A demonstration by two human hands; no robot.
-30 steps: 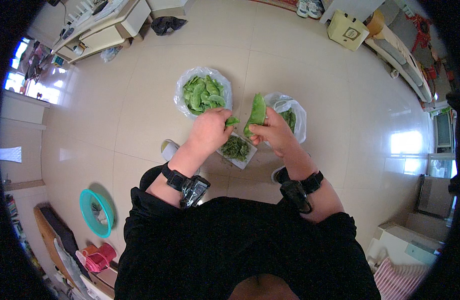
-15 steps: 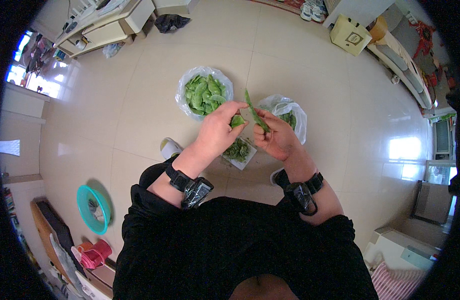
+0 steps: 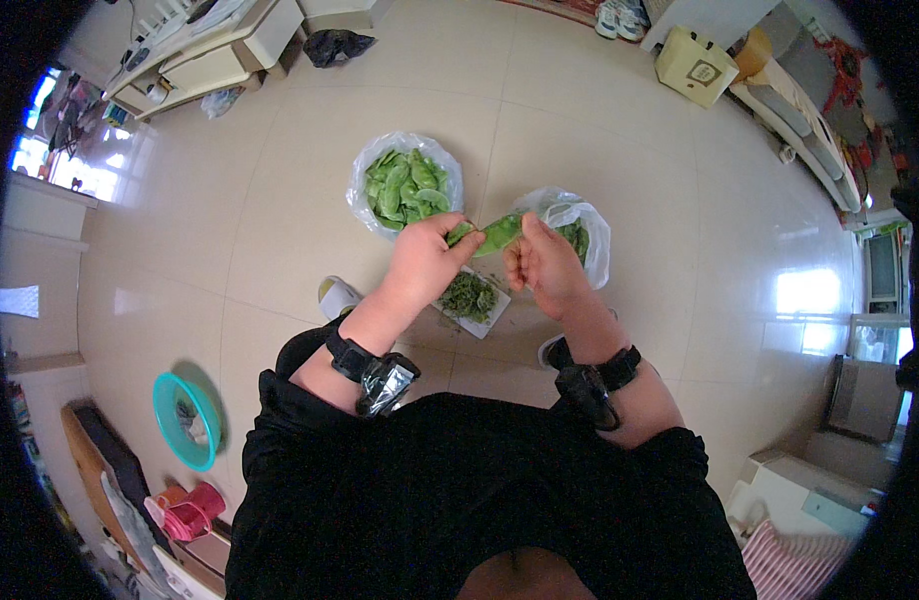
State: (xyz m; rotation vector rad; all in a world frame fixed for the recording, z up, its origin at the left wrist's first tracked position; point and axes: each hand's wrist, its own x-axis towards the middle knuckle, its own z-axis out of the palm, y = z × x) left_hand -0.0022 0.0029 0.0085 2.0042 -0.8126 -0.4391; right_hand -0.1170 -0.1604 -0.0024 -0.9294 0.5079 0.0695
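Observation:
A flat green bean pod (image 3: pixel 500 235) stretches between my two hands. My left hand (image 3: pixel 426 262) is closed, with thumb and fingers pinching the pod's left end, and more green shows in its grip. At the other end, my right hand (image 3: pixel 548 266) pinches the pod's tip, its other fingers curled. Beyond my left hand stands a clear plastic bag (image 3: pixel 454 172) full of green bean pods (image 3: pixel 405 190). Close behind my right hand is a second clear bag (image 3: pixel 598 245) with greens inside. Below the hands, a heap of green trimmings (image 3: pixel 468 297) lies on a white sheet (image 3: pixel 492 318).
My shoes (image 3: pixel 337 297) stand on the tiled floor beside the trimmings. To the left are a teal basin (image 3: pixel 188 420) and a pink-red container (image 3: pixel 194 511). A black bag (image 3: pixel 337 46) lies near the cabinet (image 3: pixel 212 62); a pale yellow bag (image 3: pixel 696 68) stands far right.
The pod has turned from steeply upright in my right hand to nearly level between both hands. My right hand has turned, its fingers curling in. My left hand now grips the pod's end.

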